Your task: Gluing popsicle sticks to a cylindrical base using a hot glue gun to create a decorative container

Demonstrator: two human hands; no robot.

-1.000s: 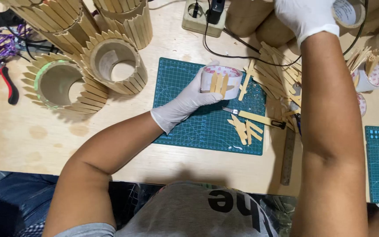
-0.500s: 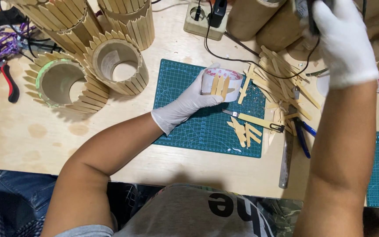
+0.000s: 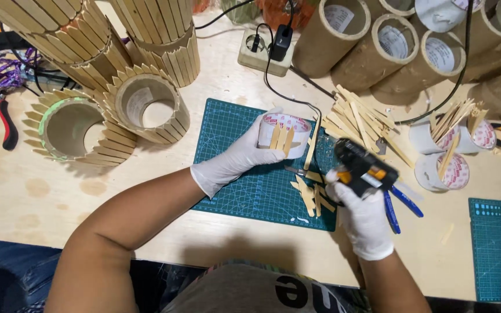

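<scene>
Head view: the gloved left hand point(image 3: 233, 162) clasps a tape roll point(image 3: 283, 134) lying on its side, while the right hand point(image 3: 362, 217), wrapped around a glue gun point(image 3: 362, 165), sits just right of it.

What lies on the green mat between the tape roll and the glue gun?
In the head view, loose wooden sticks lie on the cutting mat between the tape roll in the left hand and the glue gun in the right hand.

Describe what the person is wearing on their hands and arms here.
Both hands wear thin, snug white disposable gloves, left hand and right hand, each ending at the wrist with a slightly loose cuff. Above the gloves both forearms are bare, with no sleeves, watch or bands in view. No markings show on the gloves.
</scene>
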